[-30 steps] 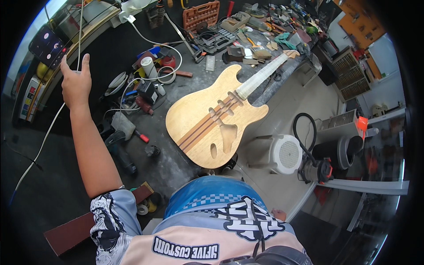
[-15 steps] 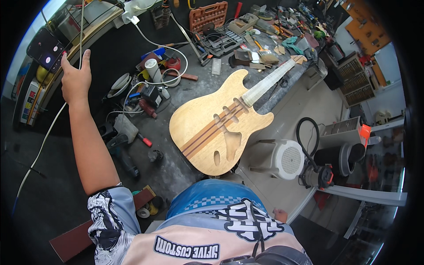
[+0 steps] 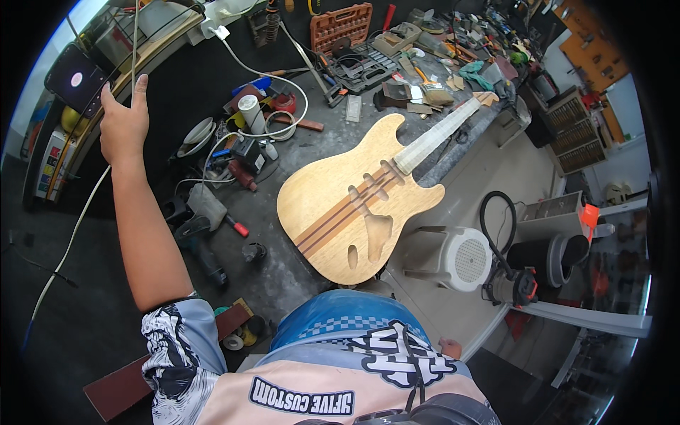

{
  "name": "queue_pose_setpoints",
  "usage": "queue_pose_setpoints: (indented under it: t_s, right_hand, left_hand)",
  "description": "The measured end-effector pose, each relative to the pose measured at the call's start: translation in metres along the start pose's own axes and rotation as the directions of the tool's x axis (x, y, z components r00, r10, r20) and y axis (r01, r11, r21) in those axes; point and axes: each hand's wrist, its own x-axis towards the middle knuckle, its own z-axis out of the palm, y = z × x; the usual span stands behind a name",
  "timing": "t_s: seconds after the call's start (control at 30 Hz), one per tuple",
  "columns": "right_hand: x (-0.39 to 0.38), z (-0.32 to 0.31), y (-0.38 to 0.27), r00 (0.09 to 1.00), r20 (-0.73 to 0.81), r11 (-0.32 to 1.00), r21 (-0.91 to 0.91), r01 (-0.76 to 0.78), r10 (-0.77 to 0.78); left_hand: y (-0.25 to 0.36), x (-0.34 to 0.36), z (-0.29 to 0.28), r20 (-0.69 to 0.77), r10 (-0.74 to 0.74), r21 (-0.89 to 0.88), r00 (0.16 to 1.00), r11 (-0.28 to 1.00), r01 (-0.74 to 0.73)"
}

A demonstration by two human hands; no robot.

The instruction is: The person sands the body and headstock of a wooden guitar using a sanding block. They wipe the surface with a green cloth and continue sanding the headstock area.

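At the upper left my left hand [image 3: 125, 127] reaches up to a dark smartphone [image 3: 69, 86] standing against the shelf. Its index finger is stretched to the phone's lower right edge, thumb apart, and nothing is held. A pale cable runs past the hand. Only a small part of my right hand [image 3: 450, 347] shows beside my shirt at the lower right, its fingers mostly hidden. In front of me an unfinished wooden electric guitar [image 3: 319, 185], with dark centre stripes and routed cavities, lies on the workbench [image 3: 283, 273]. Its neck points to the far right.
Left of the guitar lie a cordless drill [image 3: 202, 251], a white cylinder [image 3: 251, 113] and looped cables. Behind it stand an orange socket case [image 3: 340, 27] and piled tools. A white stool [image 3: 464, 258] and a vacuum hose [image 3: 489, 212] are on the right.
The phone's screen has gone from several round icons to one pale circle. My left index finger has barely moved at its edge. The whole view has shifted slightly; the guitar stays put.
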Motion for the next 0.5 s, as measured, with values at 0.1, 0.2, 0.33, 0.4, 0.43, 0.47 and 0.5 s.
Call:
queue_pose_setpoints:
  t_s: [0.1, 0.2, 0.33, 0.4, 0.43, 0.47, 0.5]
  right_hand:
    - [0.0033, 0.0021, 0.0049, 1.000, -0.004, 1.000, 0.014, 0.015, -0.015]
    - [0.0066, 0.0034, 0.0071, 1.000, 0.004, 1.000, 0.004, 0.003, -0.003]
    - [0.0076, 0.0056, 0.0086, 1.000, 0.006, 0.999, 0.028, 0.018, -0.018]
    - [0.0064, 0.0065, 0.0073, 1.000, 0.022, 1.000, 0.008, -0.002, 0.002]
    - [0.0053, 0.0076, 0.0052, 0.999, 0.032, 1.000, -0.002, -0.010, 0.010]
    - [0.0037, 0.0096, 0.0032, 0.999, 0.035, 1.000, -0.005, -0.013, 0.013]
    - [-0.0005, 0.0080, 0.0011, 0.999, 0.029, 1.000, -0.009, -0.021, 0.021]
  left_hand:
    - [0.0004, -0.0042, -0.0003, 0.002, 0.003, 0.000, 1.000, 1.000, -0.003]
    - [0.0018, -0.0045, -0.0002, 0.013, -0.006, 0.009, 1.000, 1.000, 0.006]
    - [0.0024, -0.0024, -0.0010, 0.010, 0.000, -0.004, 1.000, 1.000, 0.000]
    - [-0.0008, 0.0010, -0.0007, 0.002, -0.002, 0.002, 1.000, 1.000, 0.002]
    - [-0.0032, 0.0032, -0.0009, -0.005, -0.007, 0.010, 1.000, 1.000, 0.007]
    - [-0.0048, 0.0047, -0.0023, -0.013, -0.013, 0.017, 1.000, 1.000, 0.013]
    - [-0.0037, 0.0043, -0.0013, -0.005, -0.009, 0.016, 1.000, 1.000, 0.009]
